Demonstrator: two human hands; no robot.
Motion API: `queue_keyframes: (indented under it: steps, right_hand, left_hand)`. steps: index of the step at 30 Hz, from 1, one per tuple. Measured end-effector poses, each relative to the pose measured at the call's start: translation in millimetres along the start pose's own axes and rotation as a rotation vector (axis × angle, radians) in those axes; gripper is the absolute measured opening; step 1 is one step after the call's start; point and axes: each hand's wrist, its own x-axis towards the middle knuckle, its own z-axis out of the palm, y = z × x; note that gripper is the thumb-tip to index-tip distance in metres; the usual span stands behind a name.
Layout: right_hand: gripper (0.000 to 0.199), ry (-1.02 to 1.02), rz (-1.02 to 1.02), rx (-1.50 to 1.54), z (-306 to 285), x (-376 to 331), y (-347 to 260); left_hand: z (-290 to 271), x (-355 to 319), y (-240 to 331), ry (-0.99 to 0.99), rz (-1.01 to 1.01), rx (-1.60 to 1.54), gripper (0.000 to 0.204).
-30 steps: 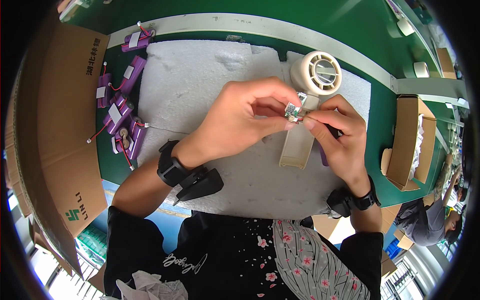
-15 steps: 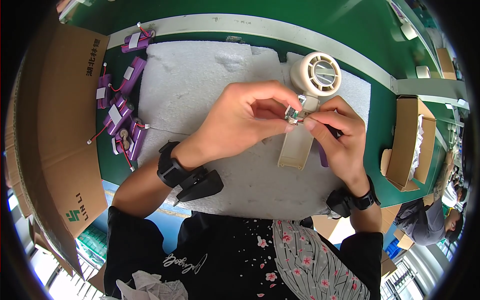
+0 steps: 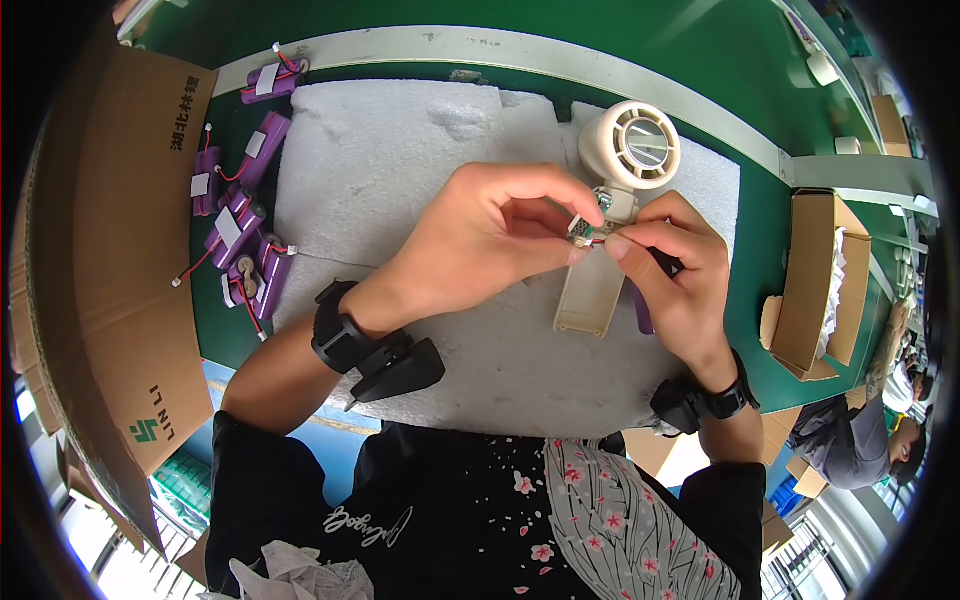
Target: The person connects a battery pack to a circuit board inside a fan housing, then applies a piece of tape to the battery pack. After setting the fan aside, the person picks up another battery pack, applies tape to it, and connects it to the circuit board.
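Note:
My left hand (image 3: pixel 490 225) pinches a small green circuit board (image 3: pixel 580 232) between thumb and fingertips. Close against it, my right hand (image 3: pixel 690 265) is closed in a pinch on a thin red wire (image 3: pixel 600 240) at the board's edge; the wire's end is hidden by the fingertips. Beneath the hands lies a cream handheld fan (image 3: pixel 598 150), its round grilled head pointing away from me. The fan's open handle shell (image 3: pixel 587 295) extends toward me. A purple battery pack (image 3: pixel 644 313) shows partly beside the shell, mostly covered by my right hand.
A white foam sheet (image 3: pixel 380 150) covers the middle of the green table (image 3: pixel 760 290). Several purple battery packs (image 3: pixel 237 222) with wires lie along its left side. A large cardboard box (image 3: pixel 110 280) stands at left, a smaller open carton (image 3: pixel 810 280) at right. Another person (image 3: pixel 850 435) sits at far right.
Both hands stay nearly where they were, with the same pinches on the board and wire. The whole view has shifted very slightly.

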Motion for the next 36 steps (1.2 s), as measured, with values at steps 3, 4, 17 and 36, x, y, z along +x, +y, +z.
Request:
queue_keyframes:
  steps: [3,4,17,36]
  right_hand:
    - [0.005,0.008,-0.034,-0.025,0.7,-0.3,-0.9]
    - [0.005,0.016,-0.062,-0.05,0.8,-0.6,-1.4]
    - [0.007,-0.148,-0.223,-0.109,-4.1,-1.1,-3.1]
    - [0.035,0.129,-0.248,-0.295,6.9,0.4,-6.7]
  left_hand:
    - [0.3,-0.2,2.2,0.003,-0.023,0.013,0.027]
    - [0.8,-0.1,3.0,0.006,-0.041,0.006,0.026]
    - [-0.3,-1.2,-2.5,-0.016,0.148,0.163,0.039]
    - [5.4,-1.6,-4.9,0.103,0.314,0.481,0.039]
